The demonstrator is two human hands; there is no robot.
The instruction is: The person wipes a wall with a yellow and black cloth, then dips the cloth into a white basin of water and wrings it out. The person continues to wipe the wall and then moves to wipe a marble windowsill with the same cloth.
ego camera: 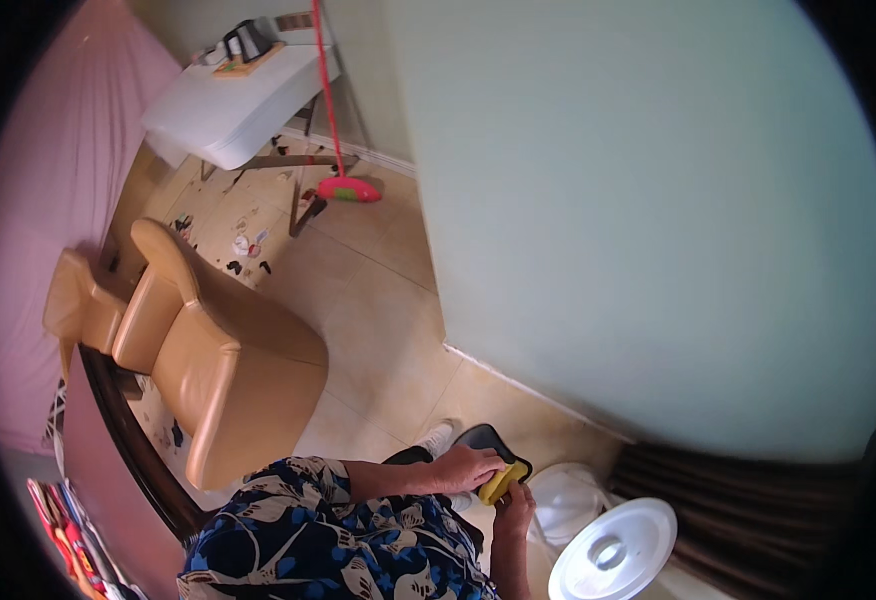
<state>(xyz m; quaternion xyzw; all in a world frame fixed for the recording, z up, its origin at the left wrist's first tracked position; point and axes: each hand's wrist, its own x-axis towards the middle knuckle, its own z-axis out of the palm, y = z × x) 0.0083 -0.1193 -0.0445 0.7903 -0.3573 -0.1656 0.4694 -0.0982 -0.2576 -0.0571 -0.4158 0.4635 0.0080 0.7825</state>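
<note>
Both hands meet low in the view, in front of a blue floral shirt. Between the fingers of my left hand (pixel 469 468) and my right hand (pixel 514 510) is a small yellow item (pixel 503 484), soft-looking; whether it is a cloth or a sponge I cannot tell. Just beyond it lies a dark grey, flat object with a black rim (pixel 486 440), partly hidden by the left hand. White shoes (pixel 438 437) show beside it on the tiled floor.
A white round lid (pixel 644 525) and a whitish bin (pixel 564 499) stand close at the right. Tan leather armchairs (pixel 265 405) are at the left. Litter (pixel 241 245) is scattered on the floor near a white folding table (pixel 220 105) and a red broom (pixel 349 189). A wall (pixel 633 225) bounds the right.
</note>
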